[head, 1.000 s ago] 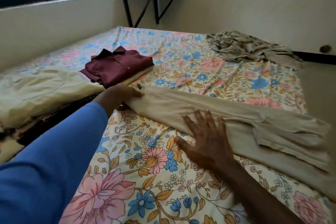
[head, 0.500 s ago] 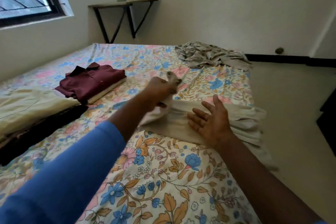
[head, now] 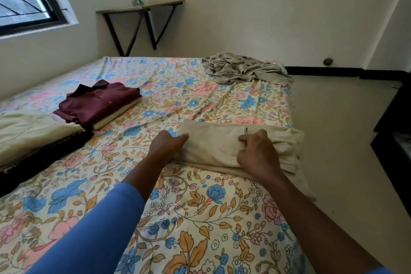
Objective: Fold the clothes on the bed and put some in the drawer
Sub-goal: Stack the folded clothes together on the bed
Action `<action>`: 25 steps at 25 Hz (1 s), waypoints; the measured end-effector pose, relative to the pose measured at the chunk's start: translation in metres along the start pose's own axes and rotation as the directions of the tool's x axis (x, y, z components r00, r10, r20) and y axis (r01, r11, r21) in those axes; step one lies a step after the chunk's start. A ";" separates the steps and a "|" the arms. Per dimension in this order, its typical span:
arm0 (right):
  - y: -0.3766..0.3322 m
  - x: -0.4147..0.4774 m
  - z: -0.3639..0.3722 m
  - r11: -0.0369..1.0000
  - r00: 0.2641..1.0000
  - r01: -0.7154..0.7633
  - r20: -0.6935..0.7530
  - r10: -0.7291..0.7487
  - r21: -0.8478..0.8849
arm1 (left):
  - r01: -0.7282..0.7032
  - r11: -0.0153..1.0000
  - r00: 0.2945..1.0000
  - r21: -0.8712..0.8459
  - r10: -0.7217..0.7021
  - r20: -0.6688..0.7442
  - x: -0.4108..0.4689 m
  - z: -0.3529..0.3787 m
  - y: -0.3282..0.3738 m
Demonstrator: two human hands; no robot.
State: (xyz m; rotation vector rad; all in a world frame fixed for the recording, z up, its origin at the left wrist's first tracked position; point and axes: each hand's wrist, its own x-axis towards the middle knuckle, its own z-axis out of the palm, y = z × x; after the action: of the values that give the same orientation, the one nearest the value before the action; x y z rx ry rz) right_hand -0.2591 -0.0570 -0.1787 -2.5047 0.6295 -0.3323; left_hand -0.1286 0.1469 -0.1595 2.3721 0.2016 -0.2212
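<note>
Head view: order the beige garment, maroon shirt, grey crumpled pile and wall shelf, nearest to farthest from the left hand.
1. beige garment: left hand holds its left edge.
2. maroon shirt: folded, to the left.
3. grey crumpled pile: far right corner of the bed.
4. wall shelf: on the far wall, beyond the bed.
</note>
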 end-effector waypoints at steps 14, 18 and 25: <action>0.019 0.011 -0.012 0.964 0.969 -0.211 -0.094 0.228 0.161 | -0.157 0.958 0.987 -0.238 0.161 -0.002 0.032 -0.116 0.042; 0.035 0.008 -0.026 0.590 0.849 -0.474 0.162 0.503 0.653 | -0.335 0.933 0.937 -0.133 0.345 0.060 -0.008 -0.075 0.090; 0.036 0.000 -0.025 0.392 0.797 -0.545 0.312 0.517 0.741 | -0.590 0.767 0.804 0.252 0.529 0.269 -0.098 0.102 0.095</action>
State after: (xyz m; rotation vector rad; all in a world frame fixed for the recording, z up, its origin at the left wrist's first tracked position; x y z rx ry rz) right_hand -0.2807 -0.0949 -0.1774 -1.3049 0.9648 -0.2439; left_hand -0.2145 0.0002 -0.1487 2.5914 -0.6906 -0.1886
